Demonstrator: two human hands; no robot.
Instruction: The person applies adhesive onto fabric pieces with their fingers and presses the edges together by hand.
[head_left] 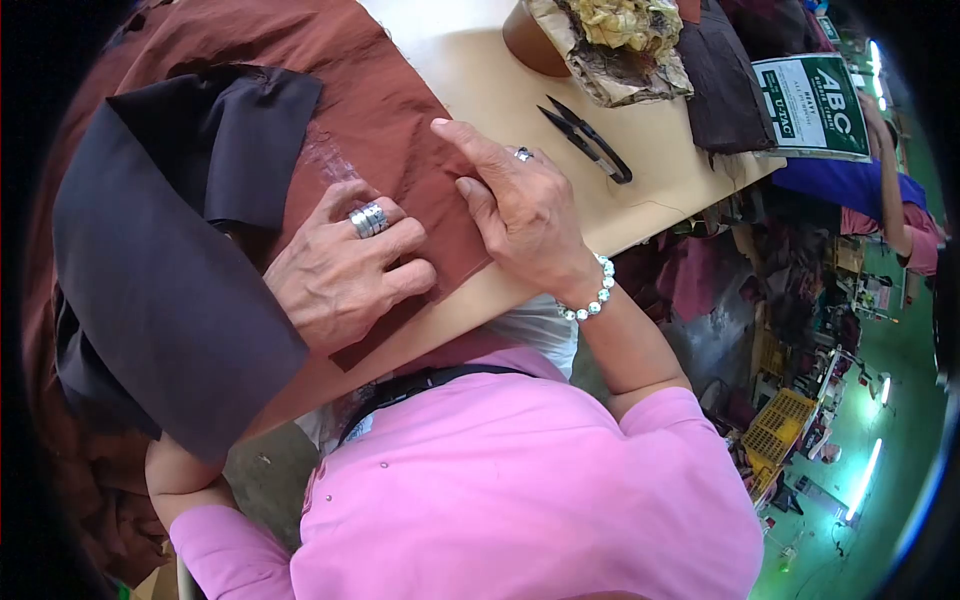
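My left hand, with wide silver rings, rests on reddish-brown fabric with its fingers bent inward. Its fingertips are partly hidden, so I cannot tell what they grip, if anything. Whitish marks show on the fabric just beyond them. A dark fabric piece drapes over the left wrist and forearm. At the fabric's right edge, my right hand lies with its index finger stretched out and its thumb apart, nothing visible between them. It wears a ring, and a beaded bracelet circles its wrist.
Black thread snips lie on the pale table. Behind them stands a brown container beside crumpled yellowish material. A green-and-white ABC packet sits at the table's right corner. Another person's arm and a yellow crate are beyond.
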